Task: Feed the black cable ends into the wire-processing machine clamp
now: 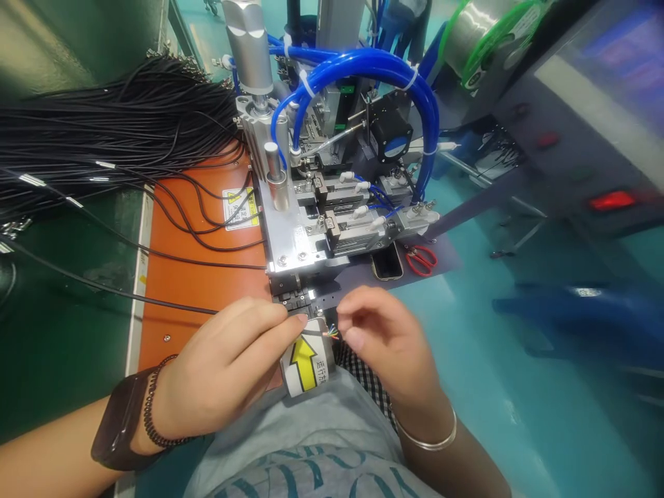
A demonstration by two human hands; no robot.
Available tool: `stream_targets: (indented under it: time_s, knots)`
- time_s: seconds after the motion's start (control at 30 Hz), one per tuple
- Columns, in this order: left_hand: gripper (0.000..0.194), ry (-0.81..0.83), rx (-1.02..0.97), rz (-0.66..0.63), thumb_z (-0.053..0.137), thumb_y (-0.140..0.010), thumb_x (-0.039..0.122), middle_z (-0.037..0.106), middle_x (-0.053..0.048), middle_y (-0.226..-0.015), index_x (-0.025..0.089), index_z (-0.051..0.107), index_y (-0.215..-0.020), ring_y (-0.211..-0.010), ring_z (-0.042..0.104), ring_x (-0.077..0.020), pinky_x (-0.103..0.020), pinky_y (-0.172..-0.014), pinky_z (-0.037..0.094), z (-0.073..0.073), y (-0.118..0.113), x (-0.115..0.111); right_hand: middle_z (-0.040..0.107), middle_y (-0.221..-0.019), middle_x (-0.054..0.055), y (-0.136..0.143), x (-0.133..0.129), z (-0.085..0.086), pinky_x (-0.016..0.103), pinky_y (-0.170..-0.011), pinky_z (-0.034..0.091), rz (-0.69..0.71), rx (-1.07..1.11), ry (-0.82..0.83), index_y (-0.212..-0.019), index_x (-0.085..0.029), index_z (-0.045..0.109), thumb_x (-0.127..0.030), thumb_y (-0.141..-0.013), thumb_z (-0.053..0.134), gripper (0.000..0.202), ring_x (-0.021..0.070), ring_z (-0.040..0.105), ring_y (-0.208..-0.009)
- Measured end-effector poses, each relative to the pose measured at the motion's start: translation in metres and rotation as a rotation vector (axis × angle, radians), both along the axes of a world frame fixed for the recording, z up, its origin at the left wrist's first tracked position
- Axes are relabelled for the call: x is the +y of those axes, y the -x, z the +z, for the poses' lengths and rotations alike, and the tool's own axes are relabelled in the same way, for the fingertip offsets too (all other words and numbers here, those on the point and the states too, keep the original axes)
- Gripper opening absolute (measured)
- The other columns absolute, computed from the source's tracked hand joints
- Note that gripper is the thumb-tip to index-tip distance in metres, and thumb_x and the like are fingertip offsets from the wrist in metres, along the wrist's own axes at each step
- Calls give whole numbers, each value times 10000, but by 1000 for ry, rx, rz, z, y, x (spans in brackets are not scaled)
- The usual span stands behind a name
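Observation:
My left hand (233,353) is closed on a black cable (202,308), which runs in from the left; the cable's end comes out past my fingertips. Several thin coloured wires (330,333) fan out at that end, above a white plate with a yellow arrow (306,366). Just right of the wires is my right hand (386,339), its thumb and index finger curved toward each other with a gap between them and nothing visible in it. The front edge of a metal machine (295,242) lies just beyond both hands.
A big bundle of black cables (129,117) lies at the left beside an orange board (181,277). Blue hoses (363,66) arch over the machine. A phone (386,261) and red-handled tool (421,261) lie behind my right hand. A wire spool (480,34) stands at the upper right.

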State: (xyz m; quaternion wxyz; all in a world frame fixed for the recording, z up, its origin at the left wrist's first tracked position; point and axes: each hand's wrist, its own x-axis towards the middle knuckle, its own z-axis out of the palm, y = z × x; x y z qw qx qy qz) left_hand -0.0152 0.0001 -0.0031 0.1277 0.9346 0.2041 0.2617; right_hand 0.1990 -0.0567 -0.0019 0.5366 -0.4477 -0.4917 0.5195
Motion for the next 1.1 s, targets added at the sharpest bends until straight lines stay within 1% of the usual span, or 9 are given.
stream_targets:
  time_s: [0.1,0.23,0.37,0.53,0.73,0.83,0.9,1.0,1.1]
  knots:
    - [412,-10,4,26,535,-847,140,586,-148,-1012,99,491,-1255,-918,569,-233,-369,-774,510,-2,1,-1,557,-881,14,3,-1,-2,281,-662,459,-43,-213,-155,-997,-272,630,-132,-810,624,234,136,528,-744]
    - [435,-35,11,34,560,-829,111,597,-168,-1006,71,489,-1256,-919,575,-249,-386,-765,512,-4,1,-3,559,-888,17,6,-2,-1,304,-672,472,-171,-418,-270,-983,-283,631,-129,-808,644,234,145,543,-746]
    - [376,-47,9,72,551,-835,111,621,-142,-974,99,523,-1210,-881,595,-231,-371,-746,526,-1,-2,-5,572,-857,15,6,-2,-2,311,-693,473,-210,-581,-346,-930,-279,639,-107,-807,642,212,159,556,-781]
    - [401,-86,7,65,597,-794,92,618,-146,-957,64,528,-1187,-836,589,-223,-354,-705,513,0,-2,-5,574,-812,10,6,0,-2,288,-691,448,-164,-586,-243,-832,-237,599,-147,-837,620,93,155,536,-774]
    - [462,-221,53,12,641,-747,85,636,-146,-899,32,532,-1192,-753,581,-238,-368,-619,459,-1,-1,-3,490,-804,-1,1,6,4,248,-660,407,142,-301,132,-802,-197,505,-214,-916,495,115,124,473,-729]
    - [420,-276,78,-2,653,-749,97,644,-163,-909,17,555,-1149,-749,583,-251,-382,-605,457,1,-3,-2,461,-794,-12,5,5,3,244,-656,392,123,-253,235,-805,-198,471,-233,-931,465,130,118,452,-716]
    - [373,-310,85,-7,627,-768,89,647,-172,-924,8,563,-1126,-778,589,-264,-389,-615,468,4,-5,-2,462,-814,-7,11,3,2,253,-670,389,51,-336,213,-824,-200,456,-218,-936,435,116,122,456,-729]
    - [289,-354,120,1,554,-808,67,654,-162,-931,24,580,-1094,-800,594,-250,-385,-644,480,6,-8,-2,476,-859,22,19,2,1,293,-712,377,-52,-646,60,-848,-190,444,-172,-922,408,84,153,460,-787]
    - [233,-373,173,-30,486,-850,79,659,-118,-928,81,604,-1050,-798,590,-216,-359,-661,473,5,-9,-1,481,-843,43,19,4,1,325,-698,363,27,-921,-21,-827,-180,451,-144,-901,403,96,184,452,-789]
